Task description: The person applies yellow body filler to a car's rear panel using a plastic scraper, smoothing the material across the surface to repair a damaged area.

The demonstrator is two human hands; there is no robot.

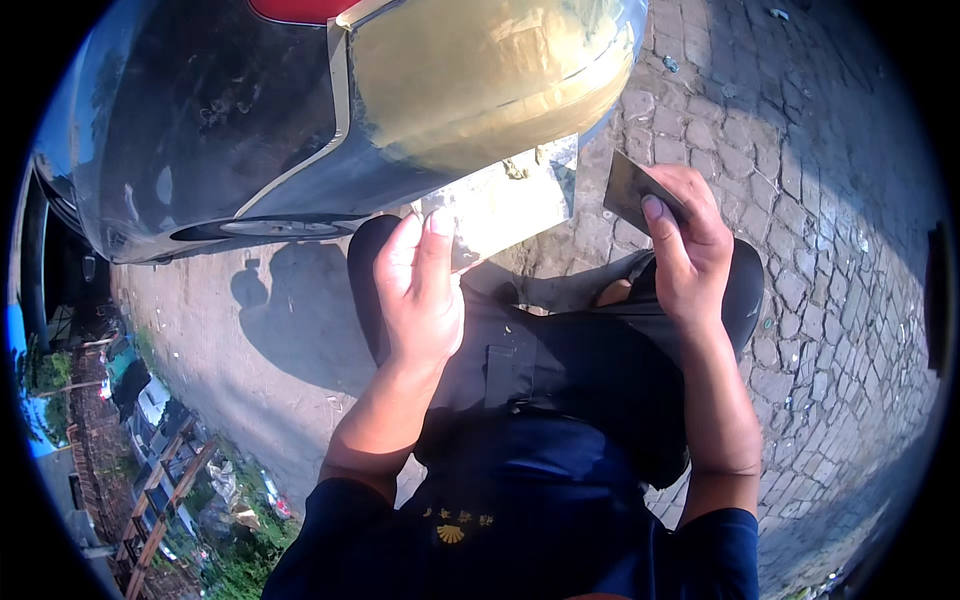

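My left hand [425,285] grips the near left edge of a flat, pale rectangular plate [510,215], its thumb on top. Small lumps of yellowish paste [518,166] lie along the plate's far edge. To the right, my right hand [690,240] pinches a thin dark spreader blade [635,190], thumb on the near face and fingers behind. The blade and the plate are a short gap apart. Just beyond both stands a car's bumper corner [490,80], coated in yellowish filler that looks smeared and uneven.
Left of the bumper runs the car's dark body panel [230,110], with a wheel [290,228] under it and a red lamp [300,8] above. Stone paving [800,330] spreads on the right. Scrap, planks [165,490] and weeds [250,560] lie at lower left. My bent knees are under my hands.
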